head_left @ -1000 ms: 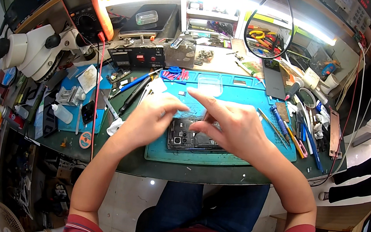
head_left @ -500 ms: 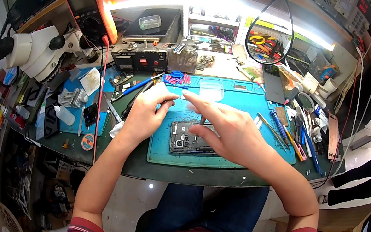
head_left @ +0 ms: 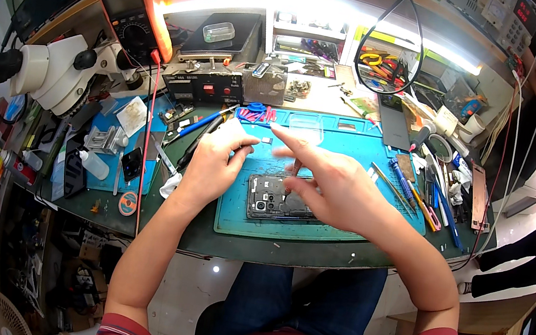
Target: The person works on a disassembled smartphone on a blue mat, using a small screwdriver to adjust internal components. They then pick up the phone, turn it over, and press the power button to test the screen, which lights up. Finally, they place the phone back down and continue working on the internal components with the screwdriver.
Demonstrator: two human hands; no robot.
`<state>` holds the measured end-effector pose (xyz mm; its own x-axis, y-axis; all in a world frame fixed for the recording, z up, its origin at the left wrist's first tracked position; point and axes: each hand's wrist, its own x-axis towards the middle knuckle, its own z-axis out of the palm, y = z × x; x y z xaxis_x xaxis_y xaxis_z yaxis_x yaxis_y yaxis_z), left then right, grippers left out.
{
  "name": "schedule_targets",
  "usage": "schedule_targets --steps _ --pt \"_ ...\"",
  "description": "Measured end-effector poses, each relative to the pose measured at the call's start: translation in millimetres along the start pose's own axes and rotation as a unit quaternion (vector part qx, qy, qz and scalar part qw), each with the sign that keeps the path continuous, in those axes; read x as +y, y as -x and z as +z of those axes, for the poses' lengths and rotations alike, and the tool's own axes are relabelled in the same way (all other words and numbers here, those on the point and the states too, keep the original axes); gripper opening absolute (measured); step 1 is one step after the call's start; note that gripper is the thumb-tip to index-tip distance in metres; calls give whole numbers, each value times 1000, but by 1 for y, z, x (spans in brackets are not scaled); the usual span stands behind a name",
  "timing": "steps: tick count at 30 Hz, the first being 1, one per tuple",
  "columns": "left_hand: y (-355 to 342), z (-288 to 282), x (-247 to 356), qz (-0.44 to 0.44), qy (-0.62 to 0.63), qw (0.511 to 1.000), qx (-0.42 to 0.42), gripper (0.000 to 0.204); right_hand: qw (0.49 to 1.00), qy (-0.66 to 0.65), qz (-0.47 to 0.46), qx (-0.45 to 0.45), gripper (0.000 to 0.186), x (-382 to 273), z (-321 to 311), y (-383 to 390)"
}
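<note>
Opened phone at a workbench, seen from above. The black rectangular smartphone with its inner parts exposed (head_left: 277, 198) lies flat on the teal rubber work mat (head_left: 234, 224), toward the mat's near edge and partly hidden under the right hand (head_left: 334, 185). The opening is done: no rear panel covers the inside, and the round camera lenses show at the phone's left end. Dark pieces fill much of the exposed inside; how many have been loosened cannot be told. The phone is not closed up, so refitting a cover would remain before it is whole.

The right hand hangs over the phone's far right part, forefinger stretched to the left and thumb bent below it; whether anything is pinched between thumb and fingers cannot be told. The left hand (head_left: 214, 164) is left of the phone, its thumb and forefinger curled close together—their grip, if any, is too small to make out.

Between the two hands, on the mat's far half, lies a small grey square piece (head_left: 266, 140), apart from the phone. Farther off stands a clear plastic box (head_left: 306, 129); to its right lies a dark flat rectangular slab (head_left: 394, 126), its kind uncertain.
</note>
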<state>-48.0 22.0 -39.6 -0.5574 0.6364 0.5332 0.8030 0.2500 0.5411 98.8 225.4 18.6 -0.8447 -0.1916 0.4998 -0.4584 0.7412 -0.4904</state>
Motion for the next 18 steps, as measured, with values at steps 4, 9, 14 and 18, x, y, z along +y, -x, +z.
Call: schedule_targets --steps 4,9,14,18 --pt "1 1 -1 -4 -4 1000 -4 20 996 59 42 -47 70 -4 -5 0" --pt "2 3 -1 -16 -12 1000 -14 19 997 42 32 -56 68 -5 -6 -1" --pt "4 9 1 1 2 1000 -25 19 987 -94 116 59 57 20 -10 1" --pt "4 15 3 3 -10 999 -43 18 963 -191 155 112 55 51 2 10"
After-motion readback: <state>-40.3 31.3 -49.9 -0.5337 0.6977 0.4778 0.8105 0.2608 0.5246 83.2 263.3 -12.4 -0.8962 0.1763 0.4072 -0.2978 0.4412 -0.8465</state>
